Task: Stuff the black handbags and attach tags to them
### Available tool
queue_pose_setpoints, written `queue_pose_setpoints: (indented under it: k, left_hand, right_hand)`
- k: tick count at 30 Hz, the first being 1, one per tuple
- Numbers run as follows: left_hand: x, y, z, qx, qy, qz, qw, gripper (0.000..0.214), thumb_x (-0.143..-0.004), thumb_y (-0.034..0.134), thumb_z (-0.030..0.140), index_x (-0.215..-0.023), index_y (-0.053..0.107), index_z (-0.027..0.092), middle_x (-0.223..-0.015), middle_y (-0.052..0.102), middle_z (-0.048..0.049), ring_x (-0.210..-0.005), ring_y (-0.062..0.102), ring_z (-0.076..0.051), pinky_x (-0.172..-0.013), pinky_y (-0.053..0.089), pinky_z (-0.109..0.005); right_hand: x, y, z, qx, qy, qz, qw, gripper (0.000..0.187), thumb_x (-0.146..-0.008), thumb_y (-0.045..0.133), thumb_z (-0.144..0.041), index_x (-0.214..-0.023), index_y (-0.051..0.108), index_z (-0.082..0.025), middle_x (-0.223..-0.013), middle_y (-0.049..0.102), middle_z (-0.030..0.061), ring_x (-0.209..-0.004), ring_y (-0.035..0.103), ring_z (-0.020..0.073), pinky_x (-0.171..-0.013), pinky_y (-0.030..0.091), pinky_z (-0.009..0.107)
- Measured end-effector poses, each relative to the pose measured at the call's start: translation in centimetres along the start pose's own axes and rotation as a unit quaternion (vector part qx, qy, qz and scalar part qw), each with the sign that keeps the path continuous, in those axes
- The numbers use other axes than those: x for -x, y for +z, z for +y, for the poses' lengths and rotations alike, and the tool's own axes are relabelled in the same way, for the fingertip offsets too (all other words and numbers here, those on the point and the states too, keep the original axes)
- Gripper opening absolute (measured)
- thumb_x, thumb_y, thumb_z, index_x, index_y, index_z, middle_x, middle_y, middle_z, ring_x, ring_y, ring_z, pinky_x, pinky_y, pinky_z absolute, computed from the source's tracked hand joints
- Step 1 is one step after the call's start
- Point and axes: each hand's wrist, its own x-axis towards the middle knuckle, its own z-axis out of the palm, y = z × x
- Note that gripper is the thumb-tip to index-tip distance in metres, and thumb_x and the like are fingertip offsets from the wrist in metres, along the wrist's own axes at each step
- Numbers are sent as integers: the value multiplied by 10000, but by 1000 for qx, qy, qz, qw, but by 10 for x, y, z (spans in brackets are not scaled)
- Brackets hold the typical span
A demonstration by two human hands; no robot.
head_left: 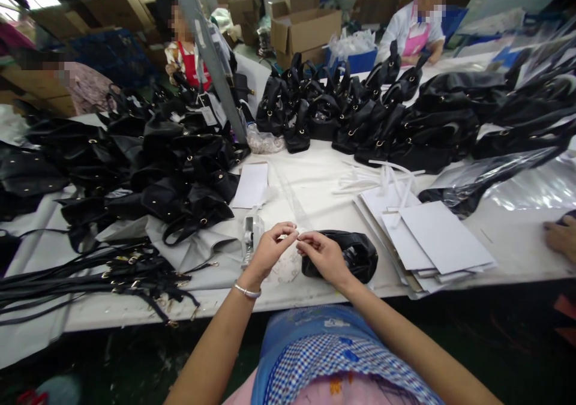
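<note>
My left hand (275,246) and my right hand (323,254) meet fingertip to fingertip above the table, both pinched. Whatever they hold is too small to make out. Under my right wrist lies a black handbag (360,252), partly covered by that hand. Small clear plastic bits (284,268) are scattered on the table below the fingers. Just left of my left hand stands a roll of tape in a pale dispenser-like holder (252,234); its exact kind is unclear.
Black bags (153,147) pile up on the left, with black straps (135,273) in front. More bags (324,108) stand at the back. White cards (445,237) and white strips (387,177) lie right. A metal post (220,63) rises behind. Co-workers sit around; another person's hand (562,237) shows far right.
</note>
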Motion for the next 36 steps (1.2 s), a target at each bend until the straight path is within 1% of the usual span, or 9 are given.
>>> queue_pose_setpoints:
  k: [2, 5, 8, 12, 16, 21, 24, 28, 36]
  left_hand:
    - [6, 6, -3, 82, -42, -19, 996, 240, -814, 643, 384, -864, 676, 151, -1122, 642, -90, -970, 591, -181, -744, 467, -233]
    - [13, 20, -27, 178, -90, -20, 980, 269, -803, 659, 391, -953, 664, 168, -1054, 657, -69, -867, 600, -143, -695, 463, -211]
    - [16, 40, -63, 186, -138, 29, 972, 291, -799, 665, 373, -1002, 659, 164, -986, 669, -75, -813, 618, -136, -667, 477, -217]
    - [19, 63, -96, 199, -210, 31, 957, 288, -795, 674, 292, -1035, 650, 135, -962, 686, -109, -779, 642, -145, -642, 499, -238]
    - [18, 70, -98, 267, -223, 25, 937, 261, -797, 677, 250, -1039, 656, 154, -1011, 687, -110, -883, 646, -153, -687, 498, -225]
    - [16, 69, -92, 311, -260, 28, 914, 212, -769, 697, 212, -973, 663, 167, -947, 654, -68, -844, 615, -131, -649, 501, -204]
    - [16, 70, -92, 312, -267, 42, 911, 176, -749, 717, 207, -906, 650, 165, -895, 633, -51, -809, 603, -125, -621, 504, -195]
    - [16, 71, -91, 325, -251, 37, 911, 161, -753, 725, 241, -860, 640, 157, -895, 629, -53, -843, 621, -139, -669, 530, -222]
    - [14, 77, -104, 303, -169, 48, 937, 253, -798, 621, 171, -1046, 671, 157, -1016, 691, -91, -878, 657, -151, -710, 524, -227]
  right_hand:
    - [12, -15, -12, 85, -14, 19, 996, 193, -847, 597, -358, -886, 681, -188, -762, 684, 33, -692, 635, 160, -683, 529, 277]
    - [31, -36, -25, 184, -11, 55, 981, 192, -856, 586, -364, -838, 685, -200, -755, 682, 38, -667, 618, 161, -634, 501, 259]
    - [47, -47, -28, 263, -4, 77, 962, 205, -860, 575, -364, -822, 682, -194, -748, 683, 40, -650, 613, 162, -601, 481, 249]
    - [58, -46, -23, 358, -13, 57, 932, 186, -860, 570, -332, -833, 692, -195, -704, 669, 22, -572, 571, 137, -552, 440, 235]
    - [69, -42, -31, 362, -19, -5, 932, 200, -880, 552, -334, -864, 697, -196, -611, 620, -2, -511, 525, 118, -521, 409, 223]
    - [86, -48, -46, 340, 10, -86, 936, 203, -888, 559, -355, -881, 702, -211, -513, 554, -40, -451, 482, 97, -483, 365, 206]
    - [81, -50, -34, 393, 10, -45, 918, 230, -893, 546, -373, -859, 702, -207, -483, 518, -45, -440, 469, 98, -484, 341, 212]
    - [61, -45, -3, 503, -35, 19, 864, 216, -886, 542, -352, -857, 706, -214, -504, 571, -33, -468, 540, 110, -515, 324, 222]
    - [32, -31, 27, 596, -71, 41, 799, 231, -890, 518, -331, -867, 718, -217, -566, 673, 9, -493, 596, 125, -495, 257, 235]
